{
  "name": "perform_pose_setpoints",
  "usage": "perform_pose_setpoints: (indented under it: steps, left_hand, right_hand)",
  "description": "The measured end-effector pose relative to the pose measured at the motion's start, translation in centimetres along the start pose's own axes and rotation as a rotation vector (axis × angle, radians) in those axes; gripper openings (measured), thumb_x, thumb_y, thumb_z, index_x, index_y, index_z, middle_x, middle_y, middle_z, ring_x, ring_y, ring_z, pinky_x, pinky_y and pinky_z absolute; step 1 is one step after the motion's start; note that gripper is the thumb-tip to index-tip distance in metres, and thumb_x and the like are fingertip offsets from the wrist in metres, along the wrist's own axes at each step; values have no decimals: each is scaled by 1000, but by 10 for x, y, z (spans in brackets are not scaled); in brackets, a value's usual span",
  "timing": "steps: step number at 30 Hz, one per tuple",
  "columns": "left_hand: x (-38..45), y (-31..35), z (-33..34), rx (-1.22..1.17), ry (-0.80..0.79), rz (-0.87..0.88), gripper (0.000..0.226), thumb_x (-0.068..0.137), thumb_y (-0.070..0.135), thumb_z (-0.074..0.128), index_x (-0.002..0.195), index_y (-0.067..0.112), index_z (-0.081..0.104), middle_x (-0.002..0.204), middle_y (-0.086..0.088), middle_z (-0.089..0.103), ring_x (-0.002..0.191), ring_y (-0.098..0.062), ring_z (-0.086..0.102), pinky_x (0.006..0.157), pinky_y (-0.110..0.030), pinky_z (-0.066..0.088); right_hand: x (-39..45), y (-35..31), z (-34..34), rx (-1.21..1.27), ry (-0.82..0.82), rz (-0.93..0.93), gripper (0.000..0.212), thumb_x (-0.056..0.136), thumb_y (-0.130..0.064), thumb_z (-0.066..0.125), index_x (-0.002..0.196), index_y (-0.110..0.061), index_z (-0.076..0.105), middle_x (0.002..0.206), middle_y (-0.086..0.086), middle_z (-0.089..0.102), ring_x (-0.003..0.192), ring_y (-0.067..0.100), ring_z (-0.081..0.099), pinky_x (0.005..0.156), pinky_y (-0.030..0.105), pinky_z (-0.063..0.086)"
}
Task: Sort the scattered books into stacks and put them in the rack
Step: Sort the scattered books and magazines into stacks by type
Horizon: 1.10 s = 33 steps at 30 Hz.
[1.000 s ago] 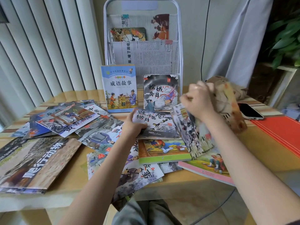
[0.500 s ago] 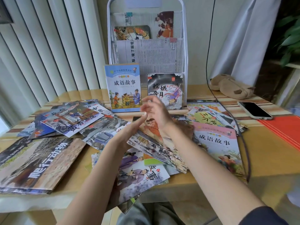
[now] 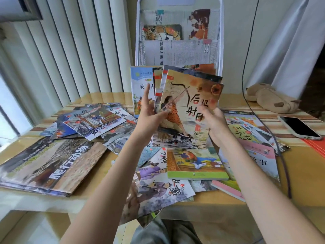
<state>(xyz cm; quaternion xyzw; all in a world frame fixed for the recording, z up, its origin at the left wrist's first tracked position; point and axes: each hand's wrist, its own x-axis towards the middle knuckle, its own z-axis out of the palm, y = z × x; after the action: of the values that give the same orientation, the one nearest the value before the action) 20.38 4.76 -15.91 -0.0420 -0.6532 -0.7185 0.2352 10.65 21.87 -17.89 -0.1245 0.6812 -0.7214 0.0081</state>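
Pale vertical blinds [image 3: 70, 50] cover the left side, with bright daylight showing at a window [image 3: 7, 110] at the far left edge. A cream wall [image 3: 233, 41] stands behind, and a light grey curtain [image 3: 284, 41] hangs at the right. The wooden bench [image 3: 302, 166] has a striped band along its far part. Light tiled floor [image 3: 35, 229] shows below its front edge.

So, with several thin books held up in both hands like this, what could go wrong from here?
1. The held books are fanned out unevenly; only the right hand grips them, while the left hand has straight fingers, so one may slip.
2. A dropped book could knock over the blue book standing behind.
3. The booklets overhanging the table's near edge may slide off if bumped.
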Motion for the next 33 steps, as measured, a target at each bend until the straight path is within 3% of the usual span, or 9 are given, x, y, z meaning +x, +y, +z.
perform_pose_setpoints:
  steps: [7,10,13,15,17,24,28,30,33]
  left_hand:
    - [-8,-12,-8,167,45,-91,45,82,20,73,118,22,47,108,3,66,97,-12,66,80,-24,55]
    - [-7,-21,-19,323,40,-120,41,88,35,64,122,15,51,113,-4,64,91,-12,63,74,-19,55]
    - [1,-27,-55,559,409,-95,48,91,40,55,124,5,51,120,-9,58,104,-20,56,92,-35,49]
    - [5,-27,-91,767,771,-228,51,88,29,57,124,-4,44,129,-19,48,118,-32,45,101,-42,37]
    - [4,-27,-126,865,906,-446,62,87,24,58,131,-9,31,137,-28,37,128,-39,33,108,-44,27]
    - [33,-27,-190,799,966,-728,72,77,21,73,133,-3,36,139,-19,39,131,-34,35,108,-42,33]
    - [41,-23,-191,828,807,-747,44,65,20,86,89,3,52,103,-12,61,105,-25,59,84,-32,50]
    - [46,-23,-182,793,745,-750,37,72,15,81,89,6,49,92,-10,57,94,-22,58,74,-28,47]
    - [58,-29,-173,727,684,-742,47,65,14,83,99,10,51,106,-13,60,105,-30,58,89,-35,51]
  right_hand:
    - [-4,6,15,-144,-136,-15,104,60,-72,70,143,-20,33,146,-4,41,132,16,40,109,44,34]
    - [-6,7,12,-101,-71,-37,67,79,-42,71,135,-14,45,134,-3,55,120,13,51,103,35,40]
    - [-6,10,11,-47,-1,-1,38,87,-24,66,122,-16,53,116,-7,61,112,14,54,93,29,39]
    - [-3,14,14,-29,-6,69,42,89,-22,64,128,-15,50,113,-10,55,114,14,49,95,32,34]
    - [1,17,21,-49,-56,123,49,90,-20,63,134,-11,44,112,-8,49,117,12,44,97,32,32]
    - [13,18,53,-167,-136,203,52,90,-19,63,135,-6,41,132,3,50,112,18,45,96,31,31]
    - [26,25,64,-225,-126,264,51,89,-16,63,134,-4,42,135,8,48,120,22,45,97,32,32]
    - [28,30,67,-231,-109,272,47,88,-19,65,130,-7,47,130,4,53,114,21,48,92,32,34]
    - [29,36,66,-195,-64,256,38,87,-22,66,121,-11,54,115,-2,58,108,18,51,88,31,33]
